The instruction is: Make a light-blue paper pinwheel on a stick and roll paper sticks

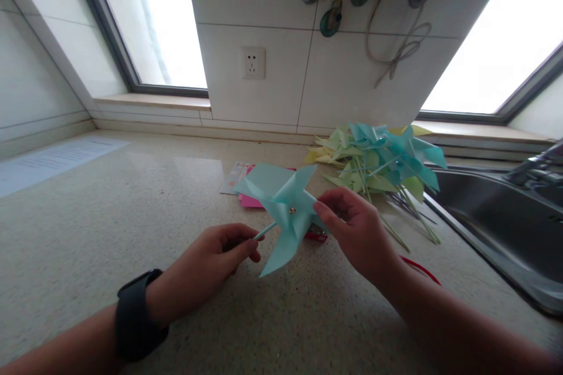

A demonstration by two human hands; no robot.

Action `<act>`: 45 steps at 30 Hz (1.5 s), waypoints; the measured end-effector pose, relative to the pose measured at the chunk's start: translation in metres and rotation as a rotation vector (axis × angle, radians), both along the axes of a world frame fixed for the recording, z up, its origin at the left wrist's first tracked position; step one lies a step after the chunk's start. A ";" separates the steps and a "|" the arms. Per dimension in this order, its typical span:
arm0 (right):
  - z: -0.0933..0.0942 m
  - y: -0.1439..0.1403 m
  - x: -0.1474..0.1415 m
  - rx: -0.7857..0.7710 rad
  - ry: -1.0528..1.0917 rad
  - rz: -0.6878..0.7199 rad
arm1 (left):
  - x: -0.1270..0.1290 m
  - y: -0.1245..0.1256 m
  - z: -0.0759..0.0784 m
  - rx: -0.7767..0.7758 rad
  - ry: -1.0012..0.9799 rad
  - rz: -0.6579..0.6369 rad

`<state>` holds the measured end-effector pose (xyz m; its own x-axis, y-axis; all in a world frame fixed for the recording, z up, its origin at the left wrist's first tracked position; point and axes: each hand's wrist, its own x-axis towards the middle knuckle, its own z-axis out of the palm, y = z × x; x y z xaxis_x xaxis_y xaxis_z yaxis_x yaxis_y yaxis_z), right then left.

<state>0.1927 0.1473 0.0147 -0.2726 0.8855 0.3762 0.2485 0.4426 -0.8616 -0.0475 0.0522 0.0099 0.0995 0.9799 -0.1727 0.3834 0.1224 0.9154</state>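
One pale-blue pinwheel [284,211]: was held over the counter [185,199].
Left hand [211,258]: fingers pinched closed around its stick [266,230].
Right hand [356,231]: fingertips closed on a blade [309,201].

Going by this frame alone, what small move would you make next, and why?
Probably a light push on the blade with the right hand, to check that the light blue pinwheel turns freely. A shiny fastener sits at its centre, the left hand grips the stem, and the right hand's fingers are already at that blade.
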 end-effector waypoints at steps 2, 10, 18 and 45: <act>0.000 0.000 0.000 -0.006 0.005 0.004 | 0.000 -0.001 0.001 -0.010 0.006 -0.008; 0.003 -0.004 -0.002 0.009 0.056 0.012 | 0.003 -0.003 0.004 0.084 0.004 -0.031; 0.004 -0.011 -0.005 -0.082 0.136 0.103 | 0.005 -0.006 0.003 0.292 -0.184 0.226; 0.005 -0.025 -0.005 -0.143 -0.062 0.326 | 0.006 -0.008 0.008 -0.042 -0.293 -0.085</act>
